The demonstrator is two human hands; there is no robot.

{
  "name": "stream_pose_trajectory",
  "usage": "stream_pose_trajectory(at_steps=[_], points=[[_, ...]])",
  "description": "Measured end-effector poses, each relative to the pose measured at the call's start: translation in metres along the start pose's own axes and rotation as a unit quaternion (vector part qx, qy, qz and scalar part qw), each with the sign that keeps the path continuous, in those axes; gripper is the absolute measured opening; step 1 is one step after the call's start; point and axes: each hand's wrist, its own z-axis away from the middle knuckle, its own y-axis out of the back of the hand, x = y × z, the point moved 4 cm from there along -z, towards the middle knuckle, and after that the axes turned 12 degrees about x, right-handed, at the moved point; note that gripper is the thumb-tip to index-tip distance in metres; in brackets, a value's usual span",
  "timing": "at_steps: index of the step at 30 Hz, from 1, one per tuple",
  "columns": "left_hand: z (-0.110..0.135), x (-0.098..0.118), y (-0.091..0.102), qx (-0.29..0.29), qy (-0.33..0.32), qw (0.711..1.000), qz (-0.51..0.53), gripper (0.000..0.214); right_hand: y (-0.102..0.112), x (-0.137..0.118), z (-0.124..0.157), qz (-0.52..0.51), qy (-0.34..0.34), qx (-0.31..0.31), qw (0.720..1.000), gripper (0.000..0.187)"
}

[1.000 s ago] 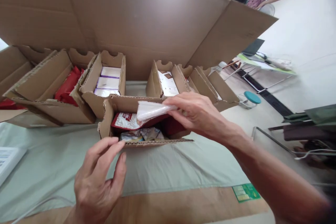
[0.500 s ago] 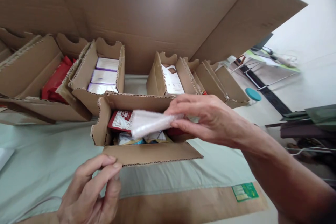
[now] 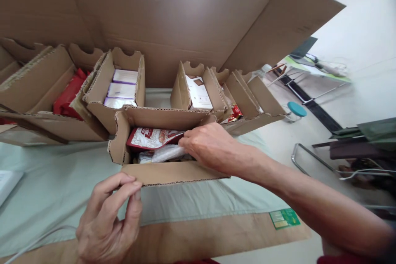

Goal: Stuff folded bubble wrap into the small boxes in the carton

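Observation:
An open cardboard bin (image 3: 173, 173) lies in front of me on the green cloth. My left hand (image 3: 108, 216) is closed at its near left corner, thumb and fingers pinching the front panel's edge. Inside, my right hand (image 3: 207, 144) is closed on the right end of a red and white printed pouch (image 3: 151, 137); its fingertips are partly hidden. The pouch's right end tilts up to the fingers. Just below the pouch lies a clear bubble-wrap packet (image 3: 168, 153), its right end under my right hand. Other packets at the bin's bottom are mostly covered.
Behind stand more cardboard bins: one with a red packet (image 3: 71, 93), one with white-and-purple packs (image 3: 122, 89), one with a white box (image 3: 199, 93). A tall cardboard panel (image 3: 161, 20) rises behind them. A green packet (image 3: 284, 218) lies on the wooden edge. A person's arm shows top right.
My right hand has lowered the bubble-wrap packet into the bin, let go of it and taken hold of the red pouch's end. The left hand stays at the bin's corner.

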Motion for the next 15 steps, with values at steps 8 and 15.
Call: stream_pose_trajectory(at_steps=[8,15], points=[[-0.002,-0.001,0.0,0.001,0.002,1.0,-0.008,0.029,-0.008,-0.008,-0.012,0.008,0.022,-0.026,0.999,0.017],[-0.003,-0.002,0.003,-0.012,0.001,1.0,0.003,0.036,-0.006,-0.008,-0.013,-0.013,0.001,-0.073,0.997,0.019]])
